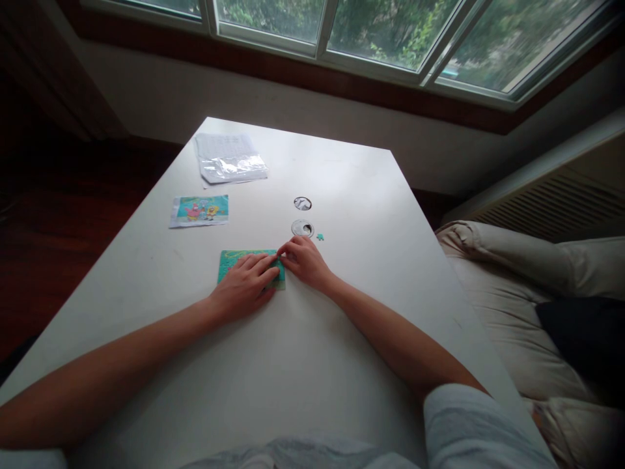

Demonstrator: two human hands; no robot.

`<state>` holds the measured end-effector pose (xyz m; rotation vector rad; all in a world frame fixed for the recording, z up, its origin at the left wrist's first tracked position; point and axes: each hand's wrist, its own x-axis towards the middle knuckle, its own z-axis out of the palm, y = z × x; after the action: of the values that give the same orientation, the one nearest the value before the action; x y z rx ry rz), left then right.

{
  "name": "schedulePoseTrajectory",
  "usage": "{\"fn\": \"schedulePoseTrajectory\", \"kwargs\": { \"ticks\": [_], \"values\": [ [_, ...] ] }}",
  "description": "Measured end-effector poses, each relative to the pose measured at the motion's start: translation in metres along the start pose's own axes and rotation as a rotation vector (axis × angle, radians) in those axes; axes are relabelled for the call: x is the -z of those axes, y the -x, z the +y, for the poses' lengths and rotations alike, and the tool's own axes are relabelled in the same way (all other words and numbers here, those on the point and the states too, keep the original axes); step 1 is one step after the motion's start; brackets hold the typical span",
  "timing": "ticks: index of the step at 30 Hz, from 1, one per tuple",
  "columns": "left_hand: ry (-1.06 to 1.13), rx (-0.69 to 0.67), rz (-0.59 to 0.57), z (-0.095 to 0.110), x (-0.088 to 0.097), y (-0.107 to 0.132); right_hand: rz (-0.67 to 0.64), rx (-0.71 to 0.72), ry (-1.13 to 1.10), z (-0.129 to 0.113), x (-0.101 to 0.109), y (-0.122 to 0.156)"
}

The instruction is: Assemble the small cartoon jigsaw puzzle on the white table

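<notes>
A small green jigsaw puzzle [234,258] lies flat on the white table [303,352]. My left hand [244,285] rests palm down on its right half, fingers stretched flat. My right hand [305,260] sits at the puzzle's right edge with fingertips curled and pressed down on the top right corner. One loose teal puzzle piece [320,237] lies just beyond my right hand.
A colourful cartoon picture card [199,210] lies to the far left. A paper sheet with a clear plastic bag [229,159] sits near the far edge. Two small round clear lids [303,228] are behind my hands. A beige cushion [517,286] is at the right.
</notes>
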<state>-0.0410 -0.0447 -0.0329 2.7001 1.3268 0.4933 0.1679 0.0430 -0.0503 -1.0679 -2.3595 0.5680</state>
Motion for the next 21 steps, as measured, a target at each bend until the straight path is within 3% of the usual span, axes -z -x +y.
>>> {"fn": "schedulePoseTrajectory", "kwargs": {
  "ticks": [13, 19, 21],
  "values": [
    [-0.048, 0.015, -0.041, -0.002, -0.001, -0.001, -0.001, -0.027, 0.087, 0.006, 0.004, -0.002],
    [-0.034, 0.017, -0.055, -0.001, 0.001, -0.002, 0.193, -0.221, 0.248, 0.034, 0.049, -0.005],
    [-0.036, 0.021, -0.053, 0.0, 0.001, -0.002, 0.179, -0.275, 0.294, 0.046, 0.066, -0.005]
  ]
}}
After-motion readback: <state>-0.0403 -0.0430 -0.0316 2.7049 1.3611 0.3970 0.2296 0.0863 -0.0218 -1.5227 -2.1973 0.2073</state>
